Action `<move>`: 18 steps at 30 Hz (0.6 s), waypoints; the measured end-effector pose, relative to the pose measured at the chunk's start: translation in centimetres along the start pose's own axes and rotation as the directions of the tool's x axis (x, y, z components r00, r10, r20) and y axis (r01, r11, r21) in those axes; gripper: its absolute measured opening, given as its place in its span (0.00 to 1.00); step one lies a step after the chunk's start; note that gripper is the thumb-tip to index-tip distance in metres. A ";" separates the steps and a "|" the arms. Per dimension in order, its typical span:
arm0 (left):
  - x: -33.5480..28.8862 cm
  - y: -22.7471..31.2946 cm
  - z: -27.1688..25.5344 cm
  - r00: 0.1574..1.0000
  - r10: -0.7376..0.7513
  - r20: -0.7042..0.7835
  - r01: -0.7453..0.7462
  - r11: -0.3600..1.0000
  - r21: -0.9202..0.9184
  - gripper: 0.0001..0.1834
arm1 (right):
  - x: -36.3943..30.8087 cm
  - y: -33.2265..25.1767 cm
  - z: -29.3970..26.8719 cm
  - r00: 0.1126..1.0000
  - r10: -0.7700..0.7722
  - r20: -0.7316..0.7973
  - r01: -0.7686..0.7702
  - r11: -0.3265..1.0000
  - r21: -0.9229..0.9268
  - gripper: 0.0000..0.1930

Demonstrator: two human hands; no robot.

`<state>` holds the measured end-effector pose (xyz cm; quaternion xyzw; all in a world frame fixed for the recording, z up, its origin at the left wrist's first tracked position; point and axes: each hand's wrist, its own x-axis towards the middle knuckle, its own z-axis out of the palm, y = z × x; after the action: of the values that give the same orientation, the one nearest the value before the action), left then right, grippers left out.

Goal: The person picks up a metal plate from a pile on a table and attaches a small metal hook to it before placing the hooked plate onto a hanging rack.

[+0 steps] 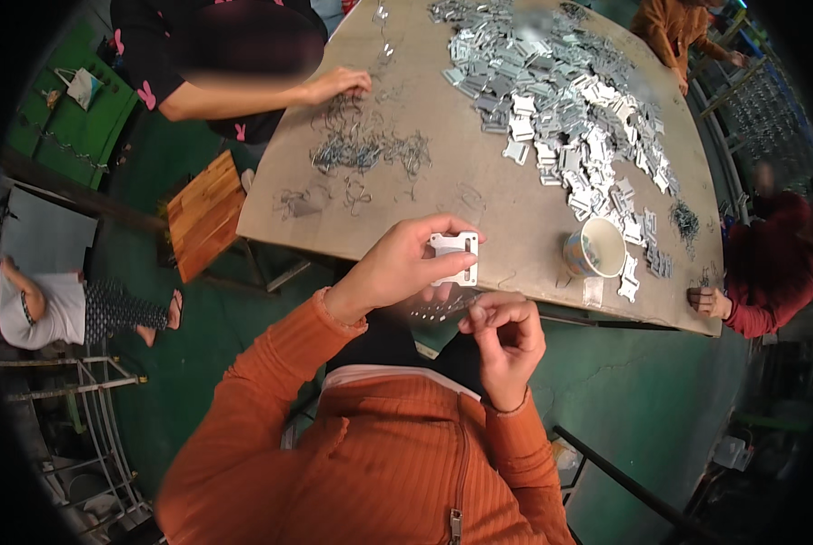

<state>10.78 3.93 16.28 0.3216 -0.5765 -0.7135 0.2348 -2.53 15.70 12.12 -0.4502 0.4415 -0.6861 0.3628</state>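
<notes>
My left hand [402, 259] is closed on a small silver metal plate [456, 250] with a slot and notched corners, held up just off the table's near edge. Below and to the right, my right hand [506, 336] has its thumb and fingertips pinched together. Whatever they hold is too small to make out. Between the two hands shows a blurred patch of small bright spots [438, 311], whose kind I cannot tell. A big heap of similar metal plates [561, 100] covers the table's far right part. Thin wire hooks [356, 153] lie in a tangled pile on the left.
A paper cup [597, 247] stands near the front edge of the brown table [506, 213]. Another person's hand [338, 84] reaches to the wires at the left. At the right edge rests another person's hand [711, 302]. A wooden stool [204, 216] stands left of the table.
</notes>
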 end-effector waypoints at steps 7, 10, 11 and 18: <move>-1.0 0.1 0.3 0.999 0.005 0.054 -0.004 1.000 -0.012 0.13 | -0.5 0.0 0.0 0.999 -0.036 -0.001 0.036 0.999 -0.040 0.09; -1.3 0.3 0.6 0.998 -0.003 0.057 0.004 1.000 -0.019 0.12 | -0.7 0.2 -0.1 0.999 -0.032 0.003 0.032 0.998 -0.056 0.09; -1.4 0.3 0.7 0.999 0.003 0.052 -0.001 0.999 -0.032 0.12 | -0.7 0.4 -0.2 0.999 -0.037 0.013 0.038 0.997 -0.065 0.09; -1.8 -1.8 1.3 0.966 0.248 -0.070 -0.211 0.917 0.338 0.15 | -0.4 1.7 -1.9 0.995 0.101 -0.004 -0.100 0.982 -0.161 0.07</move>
<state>11.11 6.46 15.07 0.3255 -0.7067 -0.5560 0.2922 -4.02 15.97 10.05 -0.4564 0.5169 -0.6283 0.3603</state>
